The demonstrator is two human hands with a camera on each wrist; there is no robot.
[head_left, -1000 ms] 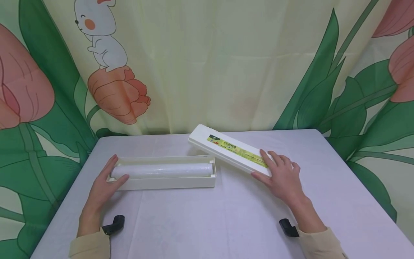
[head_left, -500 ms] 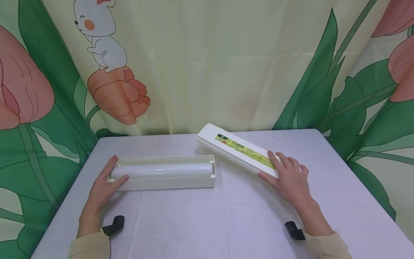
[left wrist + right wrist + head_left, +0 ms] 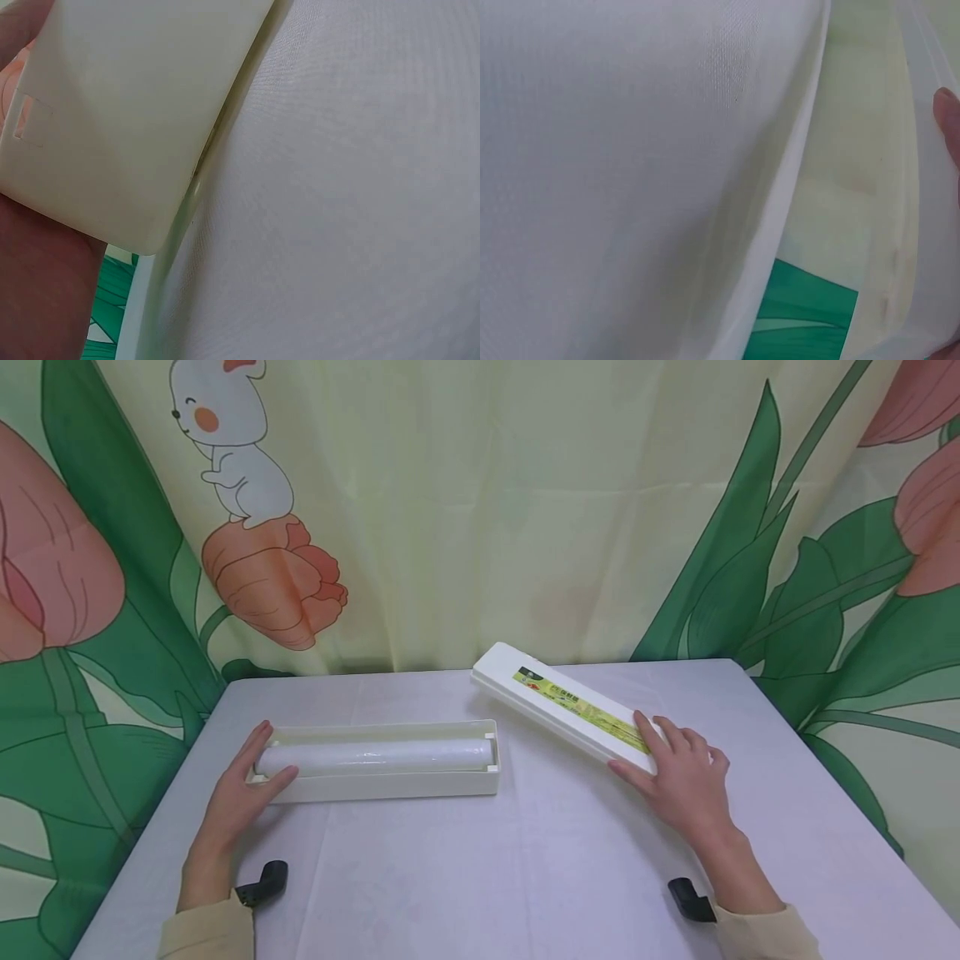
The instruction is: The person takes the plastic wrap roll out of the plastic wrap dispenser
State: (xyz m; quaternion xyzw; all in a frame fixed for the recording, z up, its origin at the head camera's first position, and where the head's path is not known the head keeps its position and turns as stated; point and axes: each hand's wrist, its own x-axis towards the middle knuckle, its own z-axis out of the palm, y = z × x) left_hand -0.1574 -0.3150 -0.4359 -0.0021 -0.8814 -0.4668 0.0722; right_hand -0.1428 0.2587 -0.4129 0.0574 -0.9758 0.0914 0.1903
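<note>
A long, uncovered white box (image 3: 390, 786) lies on the table, and a white roll of cling film (image 3: 382, 755) sits inside it. My left hand (image 3: 238, 793) grips the box's left end, thumb at the front and fingers behind; the left wrist view shows the box's smooth wall (image 3: 127, 112) with a small slot. In my right hand (image 3: 686, 785) is the box's white lid (image 3: 551, 712), held by its near right end with its far end pointing left and back. A yellow-green label (image 3: 581, 708) runs along the lid's top. In the right wrist view, a fingertip (image 3: 946, 124) presses the lid's side.
A white cloth (image 3: 427, 877) covers the table. Behind the table's back edge hangs a cream curtain (image 3: 480, 527) printed with a rabbit, tulips and green leaves. Black camera mounts (image 3: 264, 883) are worn at both wrists.
My right hand has carried the lid to the right, away from the box's right end. The left hand and the box have stayed in place.
</note>
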